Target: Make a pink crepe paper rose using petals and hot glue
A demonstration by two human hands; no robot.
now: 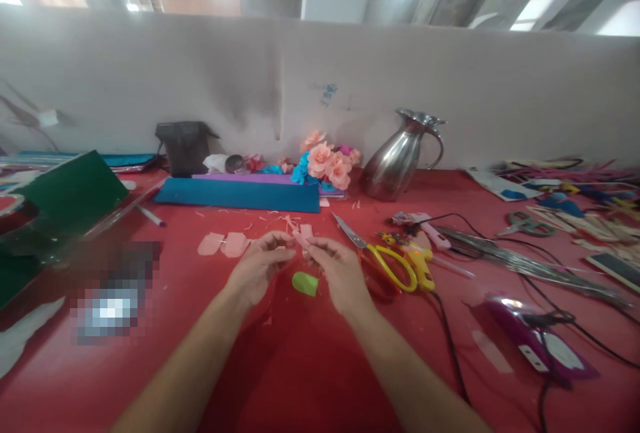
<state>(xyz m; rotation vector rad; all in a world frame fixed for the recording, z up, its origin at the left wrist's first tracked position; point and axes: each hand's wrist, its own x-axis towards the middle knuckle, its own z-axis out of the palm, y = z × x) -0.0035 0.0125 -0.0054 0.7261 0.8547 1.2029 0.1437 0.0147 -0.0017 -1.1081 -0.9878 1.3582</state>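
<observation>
- The right hand (340, 271) pinched a pink strip (300, 239) left of the scissors (368, 247).
- The left hand (257, 267) curled farther left; its grip was unclear.

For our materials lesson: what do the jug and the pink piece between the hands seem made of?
Jug: apparently metal, perhaps steel; polished, with bright streaked reflections. Pink piece: possibly paper or fabric; it looks matt and thin, but blur hides its texture.
</observation>
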